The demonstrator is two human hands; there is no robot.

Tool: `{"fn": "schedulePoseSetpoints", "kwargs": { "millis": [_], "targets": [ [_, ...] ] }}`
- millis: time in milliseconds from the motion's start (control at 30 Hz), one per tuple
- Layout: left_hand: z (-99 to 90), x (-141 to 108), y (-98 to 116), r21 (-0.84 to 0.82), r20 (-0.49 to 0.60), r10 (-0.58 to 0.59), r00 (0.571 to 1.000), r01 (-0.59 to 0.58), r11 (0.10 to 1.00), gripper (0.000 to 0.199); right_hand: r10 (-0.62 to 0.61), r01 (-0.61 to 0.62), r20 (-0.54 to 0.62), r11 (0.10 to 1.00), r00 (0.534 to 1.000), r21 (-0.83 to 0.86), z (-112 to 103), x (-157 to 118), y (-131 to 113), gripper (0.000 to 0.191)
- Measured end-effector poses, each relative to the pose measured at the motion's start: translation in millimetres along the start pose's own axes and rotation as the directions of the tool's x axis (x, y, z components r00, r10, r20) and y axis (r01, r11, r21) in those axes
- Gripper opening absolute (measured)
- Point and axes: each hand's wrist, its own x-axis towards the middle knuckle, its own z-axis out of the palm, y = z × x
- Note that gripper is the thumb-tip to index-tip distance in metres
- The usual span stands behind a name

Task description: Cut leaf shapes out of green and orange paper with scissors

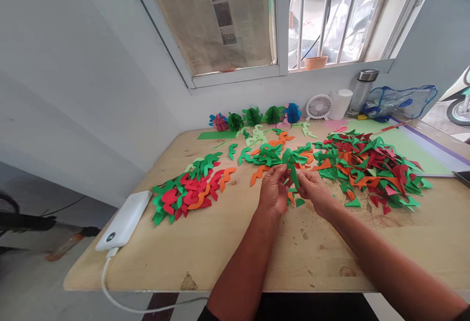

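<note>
Near the middle of the wooden table, my left hand [274, 188] and my right hand [312, 188] meet around a green paper cutout [293, 169]. Fingertips of both hands pinch it from either side, and its lower end points down between them. Just behind the hands lies a heap of green cutouts [268, 154] mixed with orange ones. To the right spreads a large pile of green, red and orange paper scraps [370, 166]. Farther left is a pile of curved red cutouts [191, 188], with green and orange ones among them.
A white power bank [125, 220] with a cable lies at the table's left edge. Honeycomb paper figures [253, 116] line the wall. A small fan [318, 107], a glass bottle [363, 93] and a clear pouch [400, 101] stand at the back right.
</note>
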Motion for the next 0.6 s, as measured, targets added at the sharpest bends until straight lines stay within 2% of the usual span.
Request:
{"fn": "schedulePoseSetpoints", "kwargs": {
  "millis": [233,600],
  "targets": [
    [3.7,-4.2,0.5,0.004,-0.014,0.001,1.000,-0.001,1.000,0.027,0.010,-0.010,-0.044,1.000,0.999,0.014,2.3,-1.2,-6.4,0.055],
    [5.1,-3.8,0.6,0.053,-0.029,0.075,0.997,-0.073,0.996,0.031,-0.012,0.012,-0.011,1.000,1.000,-0.011,-1.9,0.1,0.6,0.054]
  ]
}}
